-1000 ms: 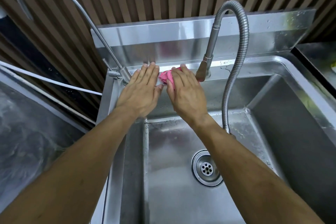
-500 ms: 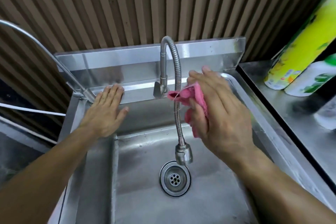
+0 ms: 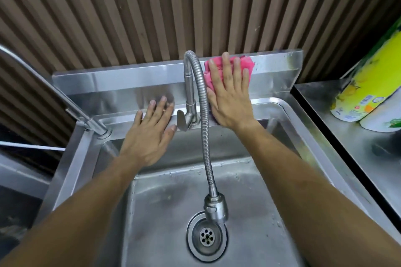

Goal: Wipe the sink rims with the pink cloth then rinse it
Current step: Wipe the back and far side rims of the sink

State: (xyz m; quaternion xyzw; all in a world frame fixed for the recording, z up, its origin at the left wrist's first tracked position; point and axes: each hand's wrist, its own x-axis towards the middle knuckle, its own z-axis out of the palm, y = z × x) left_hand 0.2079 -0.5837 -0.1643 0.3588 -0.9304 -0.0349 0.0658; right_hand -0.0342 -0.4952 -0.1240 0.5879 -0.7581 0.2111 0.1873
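The pink cloth point(image 3: 245, 65) lies flat against the steel backsplash of the sink point(image 3: 282, 106), right of the flexible tap point(image 3: 205, 132). My right hand point(image 3: 230, 97) presses on it with fingers spread, covering most of it; pink shows above and beside the fingers. My left hand point(image 3: 152, 132) rests flat and empty on the back rim, left of the tap's lever, fingers apart. The tap's spray head hangs over the drain point(image 3: 206, 237). No water runs.
A second curved tap point(image 3: 86, 121) rises from the sink's back left corner. On the steel counter point(image 3: 358, 147) to the right lie a yellow-green bottle point(image 3: 366, 86) and a white one point(image 3: 384, 119). A ribbed brown wall stands behind the sink.
My right hand carried the pink cloth from left of the tap, around the hose, up onto the backsplash on the right. My left hand stayed flat on the back rim.
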